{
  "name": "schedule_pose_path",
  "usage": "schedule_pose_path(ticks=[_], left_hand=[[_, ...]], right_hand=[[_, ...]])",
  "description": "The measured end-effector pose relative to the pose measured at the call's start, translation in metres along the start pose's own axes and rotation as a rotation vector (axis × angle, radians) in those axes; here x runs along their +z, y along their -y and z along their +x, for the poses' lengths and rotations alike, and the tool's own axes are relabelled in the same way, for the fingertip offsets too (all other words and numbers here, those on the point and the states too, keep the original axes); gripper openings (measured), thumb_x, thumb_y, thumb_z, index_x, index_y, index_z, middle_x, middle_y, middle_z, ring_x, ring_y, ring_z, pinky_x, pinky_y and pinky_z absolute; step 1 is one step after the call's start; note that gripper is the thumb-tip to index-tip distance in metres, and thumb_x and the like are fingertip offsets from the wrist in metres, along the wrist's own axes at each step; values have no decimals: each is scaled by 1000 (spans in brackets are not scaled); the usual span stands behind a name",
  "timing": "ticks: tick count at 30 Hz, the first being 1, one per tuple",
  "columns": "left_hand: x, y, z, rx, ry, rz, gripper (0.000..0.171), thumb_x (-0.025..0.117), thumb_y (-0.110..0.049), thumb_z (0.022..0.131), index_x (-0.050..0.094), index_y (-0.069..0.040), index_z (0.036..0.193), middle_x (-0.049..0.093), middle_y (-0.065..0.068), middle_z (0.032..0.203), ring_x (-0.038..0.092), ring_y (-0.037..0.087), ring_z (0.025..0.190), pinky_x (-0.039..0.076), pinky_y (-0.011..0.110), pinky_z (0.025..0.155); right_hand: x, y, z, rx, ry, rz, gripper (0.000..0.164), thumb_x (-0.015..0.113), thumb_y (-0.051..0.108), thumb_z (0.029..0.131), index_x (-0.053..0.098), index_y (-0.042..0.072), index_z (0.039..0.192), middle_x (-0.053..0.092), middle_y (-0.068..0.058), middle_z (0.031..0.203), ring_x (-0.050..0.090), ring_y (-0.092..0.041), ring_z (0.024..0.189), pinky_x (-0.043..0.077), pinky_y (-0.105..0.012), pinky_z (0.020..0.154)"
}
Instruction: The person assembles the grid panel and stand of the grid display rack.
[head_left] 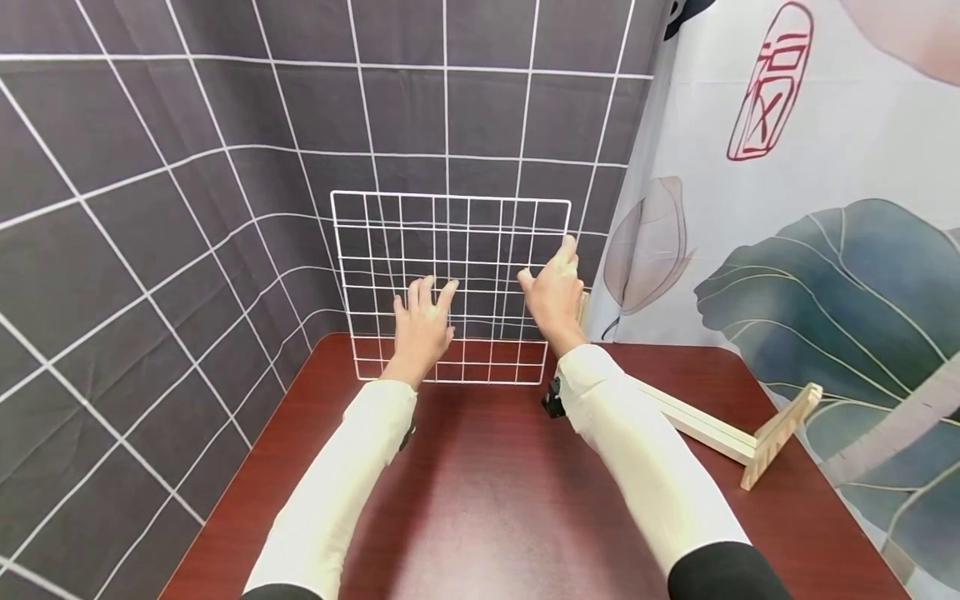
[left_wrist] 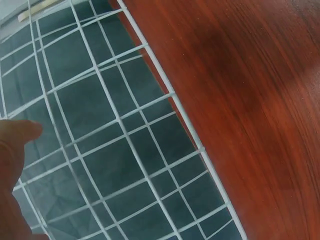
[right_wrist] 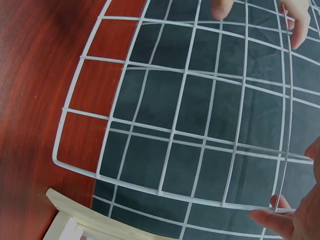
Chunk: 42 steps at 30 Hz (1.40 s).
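A white wire grid panel (head_left: 465, 287) stands nearly upright at the back of the table. My right hand (head_left: 557, 287) grips the panel's right edge, with fingers and thumb on either side of the edge wire in the right wrist view. My left hand (head_left: 422, 329) is at the panel's lower middle, its fingers spread over the wires. In the left wrist view only part of the left hand, with the thumb (left_wrist: 22, 132), shows at the left edge. Whether its other fingertips touch the wires is hard to tell.
A pale wooden stand (head_left: 697, 421) with a crosspiece foot lies on the right of the reddish-brown table (head_left: 480, 517), partly behind my right arm. Dark grey cloth with white grid lines (head_left: 150, 275) hangs behind and left. A patterned white curtain (head_left: 690, 125) hangs right.
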<state>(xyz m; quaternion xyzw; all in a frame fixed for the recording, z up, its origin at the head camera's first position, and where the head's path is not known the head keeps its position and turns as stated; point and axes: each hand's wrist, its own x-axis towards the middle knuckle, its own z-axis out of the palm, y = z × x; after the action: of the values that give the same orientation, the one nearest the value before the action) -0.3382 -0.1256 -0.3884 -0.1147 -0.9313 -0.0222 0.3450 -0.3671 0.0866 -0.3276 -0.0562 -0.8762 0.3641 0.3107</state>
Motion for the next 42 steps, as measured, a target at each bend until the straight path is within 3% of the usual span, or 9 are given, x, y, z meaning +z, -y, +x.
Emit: schedule_pose_path(ticks=[3, 6, 8, 17, 20, 25, 32, 42], left_hand=[[5, 1, 0, 6, -72, 10, 60, 75, -10, 83, 51, -22, 137, 52, 19, 137, 50, 38, 126, 57, 55, 87], [7, 1, 0, 3, -117, 3, 48, 65, -2, 87, 56, -21, 130, 58, 18, 128, 55, 37, 118, 58, 48, 72], [7, 1, 0, 3, -122, -17, 46, 63, 0, 88, 57, -21, 128, 59, 18, 125, 55, 38, 116, 57, 48, 69], [8, 3, 2, 3, -99, -35, 40, 52, 0, 95, 57, -22, 129, 59, 19, 124, 54, 39, 120, 58, 49, 69], [8, 3, 3, 5, -107, -45, 41, 51, 1, 95, 57, -22, 129, 59, 19, 125, 54, 40, 120, 58, 49, 68], [8, 6, 4, 6, -130, -56, 41, 53, 1, 94, 59, -21, 128, 59, 20, 124, 54, 40, 119, 57, 49, 67], [10, 12, -2, -5, -142, -63, 43, 58, 0, 91, 59, -21, 128, 59, 19, 123, 53, 39, 119, 58, 49, 68], [14, 22, -9, -20, -183, -96, 48, 66, 2, 86, 57, -19, 127, 58, 20, 120, 54, 40, 116, 58, 49, 64]], right_hand=[[-1, 3, -1, -7, 5, -2, 90, 75, 31, 83, 23, 8, 154, 52, -23, 143, 65, -54, 103, 55, -60, 90], [-2, 3, -2, -18, 8, -20, 89, 74, 31, 84, 24, 8, 153, 53, -24, 142, 67, -54, 99, 56, -60, 87], [-2, 3, -3, -23, 10, -28, 87, 74, 31, 84, 25, 8, 152, 54, -24, 140, 67, -54, 97, 56, -60, 85], [-1, -3, -5, -27, -21, -4, 87, 77, 31, 82, 30, 6, 151, 57, -24, 137, 66, -52, 100, 55, -59, 85], [-2, -5, -3, -41, -17, 4, 87, 78, 34, 83, 30, 8, 151, 61, -19, 131, 67, -49, 98, 55, -59, 82], [-5, -12, -1, -127, 10, 7, 87, 78, 38, 85, 30, 7, 151, 63, -13, 120, 66, -43, 96, 54, -57, 80], [-13, -30, 1, -256, 23, 47, 66, 67, 29, 94, 40, -2, 145, 57, -24, 120, 60, -40, 103, 52, -56, 87], [-54, -91, 6, -118, -25, -29, 59, 63, 18, 90, 46, -8, 140, 46, -33, 134, 48, -50, 122, 41, -57, 107]])
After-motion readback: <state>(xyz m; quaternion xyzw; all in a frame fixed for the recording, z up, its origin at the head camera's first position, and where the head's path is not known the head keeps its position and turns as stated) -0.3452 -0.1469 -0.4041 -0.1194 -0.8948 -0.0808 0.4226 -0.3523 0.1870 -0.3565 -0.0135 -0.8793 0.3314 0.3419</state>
